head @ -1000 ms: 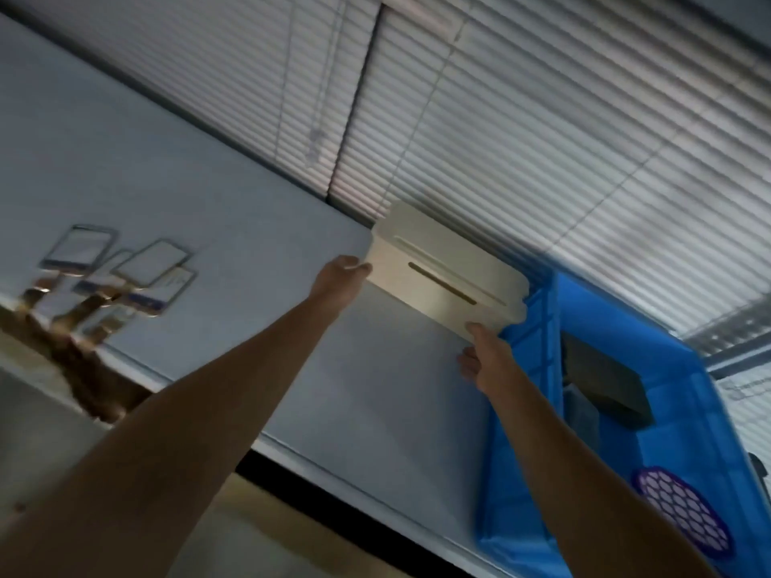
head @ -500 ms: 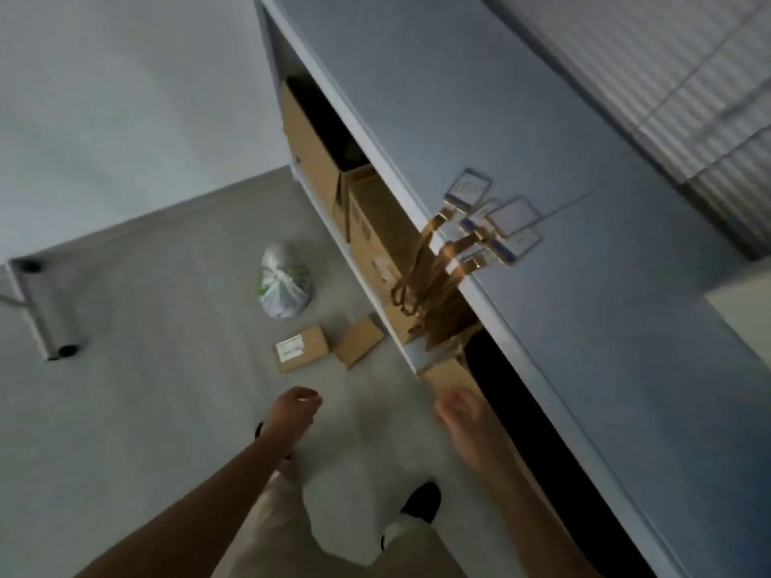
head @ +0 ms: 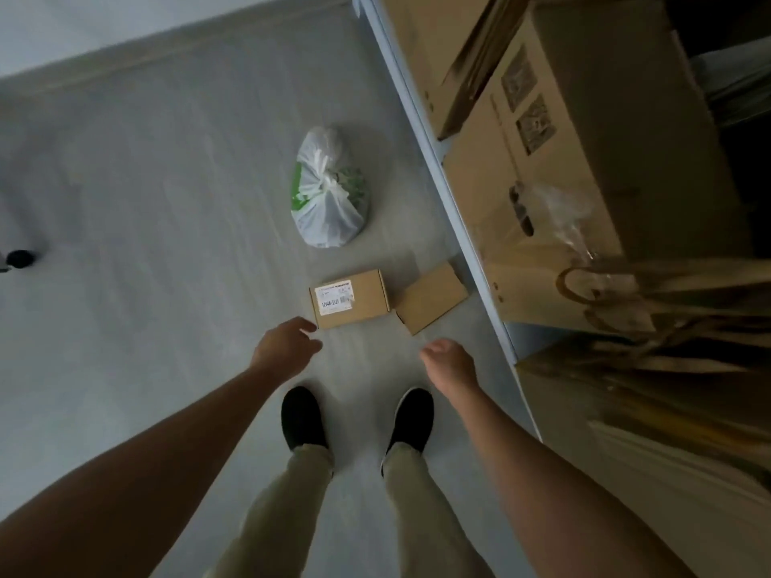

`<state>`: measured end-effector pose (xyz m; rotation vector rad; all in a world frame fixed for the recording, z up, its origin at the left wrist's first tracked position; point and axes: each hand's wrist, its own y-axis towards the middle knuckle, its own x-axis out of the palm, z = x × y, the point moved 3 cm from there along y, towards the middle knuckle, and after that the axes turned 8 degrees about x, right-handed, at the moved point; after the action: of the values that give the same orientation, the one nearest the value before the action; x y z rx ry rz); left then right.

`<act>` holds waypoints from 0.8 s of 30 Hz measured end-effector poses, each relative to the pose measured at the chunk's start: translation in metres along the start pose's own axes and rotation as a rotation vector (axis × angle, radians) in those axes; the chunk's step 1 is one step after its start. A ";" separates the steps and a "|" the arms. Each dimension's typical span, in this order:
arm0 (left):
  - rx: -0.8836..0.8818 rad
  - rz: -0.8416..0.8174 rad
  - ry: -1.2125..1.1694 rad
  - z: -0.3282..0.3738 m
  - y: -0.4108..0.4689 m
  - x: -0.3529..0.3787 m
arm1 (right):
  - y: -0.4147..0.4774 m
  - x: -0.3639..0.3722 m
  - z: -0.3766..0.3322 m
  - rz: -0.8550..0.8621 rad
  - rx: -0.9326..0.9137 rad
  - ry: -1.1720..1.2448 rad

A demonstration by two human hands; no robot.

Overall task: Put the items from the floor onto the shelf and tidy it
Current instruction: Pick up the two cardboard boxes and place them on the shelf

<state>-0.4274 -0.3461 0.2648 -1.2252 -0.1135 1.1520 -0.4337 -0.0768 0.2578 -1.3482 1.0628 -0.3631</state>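
Two small cardboard boxes lie on the grey floor: one with a white label (head: 350,298) and a plain one (head: 430,297) touching its right side. Behind them sits a knotted white and green plastic bag (head: 329,189). My left hand (head: 285,348) hovers just in front of the labelled box, empty, fingers loosely apart. Level with it, in front of the plain box, my right hand (head: 448,362) holds nothing and its fingers curl loosely. The grey shelf (head: 438,160) stands at the right, its frame edge running diagonally.
Large cardboard boxes (head: 584,160) fill the shelf's lower compartment, with brown paper bags (head: 651,310) in front of them. My two black shoes (head: 302,419) stand on the floor below the hands. A black caster (head: 18,258) shows at the left edge.
A second ago both hands held a beige box on the shelf top beside a blue crate. They let go, the view swung down to the floor, and both hands dropped toward the small boxes.
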 end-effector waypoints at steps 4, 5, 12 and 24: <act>0.145 -0.026 0.190 -0.018 0.145 0.056 | 0.155 0.031 -0.016 0.171 0.106 0.082; 0.167 -0.018 0.245 -0.022 0.177 0.069 | 0.190 0.039 -0.016 0.179 0.178 0.144; 0.323 -0.031 0.506 -0.047 0.312 0.137 | 0.362 0.095 -0.016 0.071 0.528 0.423; -0.012 0.021 -0.264 -0.067 0.221 0.049 | 0.236 0.058 -0.033 0.210 0.389 0.519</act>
<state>-0.5006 -0.3794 0.0427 -1.0819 -0.3067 1.3298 -0.5113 -0.0815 0.0252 -0.7989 1.4580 -0.7461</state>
